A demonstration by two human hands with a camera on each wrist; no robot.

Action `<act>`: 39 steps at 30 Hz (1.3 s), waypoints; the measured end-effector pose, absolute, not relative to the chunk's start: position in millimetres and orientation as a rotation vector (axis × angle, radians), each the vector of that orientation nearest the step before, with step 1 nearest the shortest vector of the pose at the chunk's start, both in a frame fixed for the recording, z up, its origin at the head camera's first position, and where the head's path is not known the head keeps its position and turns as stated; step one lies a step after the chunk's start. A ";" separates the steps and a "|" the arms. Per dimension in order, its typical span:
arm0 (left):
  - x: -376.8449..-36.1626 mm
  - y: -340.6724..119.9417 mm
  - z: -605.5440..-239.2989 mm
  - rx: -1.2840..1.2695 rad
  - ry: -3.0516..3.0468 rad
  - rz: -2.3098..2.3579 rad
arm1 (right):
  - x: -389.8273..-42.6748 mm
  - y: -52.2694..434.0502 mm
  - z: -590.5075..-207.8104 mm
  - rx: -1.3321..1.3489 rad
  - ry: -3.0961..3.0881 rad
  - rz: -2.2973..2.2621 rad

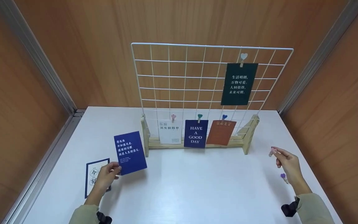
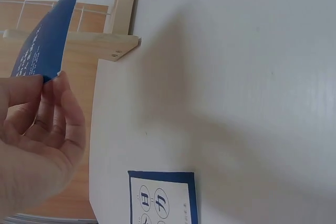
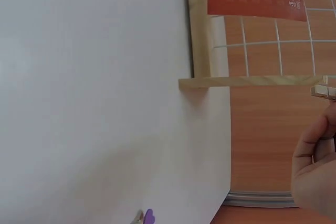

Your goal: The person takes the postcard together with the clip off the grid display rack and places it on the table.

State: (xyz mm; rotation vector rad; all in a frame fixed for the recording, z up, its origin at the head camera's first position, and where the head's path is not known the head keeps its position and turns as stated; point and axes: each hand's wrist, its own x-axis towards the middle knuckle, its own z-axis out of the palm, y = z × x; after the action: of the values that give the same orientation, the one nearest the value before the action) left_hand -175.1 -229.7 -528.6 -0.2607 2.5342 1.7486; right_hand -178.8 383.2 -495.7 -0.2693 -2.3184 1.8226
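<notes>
My left hand pinches the lower corner of a blue card with white text, held tilted above the white table; the left wrist view shows the blue card edge-on between thumb and fingers. My right hand pinches a small wooden clothespin above the table's right side; the same clothespin shows at the frame edge in the right wrist view. A white wire grid stands in a wooden base.
Several cards hang clipped on the grid: a dark green one, a white one, a blue "HAVE A GOOD DAY" card, an orange one. A blue-bordered card and a purple-heart clothespin lie on the table. Wooden walls enclose it.
</notes>
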 end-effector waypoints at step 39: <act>-167.3 -248.0 -568.1 -0.358 2.427 1.646 | -156.0 417.9 -568.7 -0.614 -2.538 1.843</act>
State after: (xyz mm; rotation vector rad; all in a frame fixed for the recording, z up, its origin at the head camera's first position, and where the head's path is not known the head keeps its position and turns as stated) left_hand -167.3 -248.0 -568.1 -0.3578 2.4270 1.6456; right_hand -156.0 417.9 -568.7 -0.6135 -2.5383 1.8428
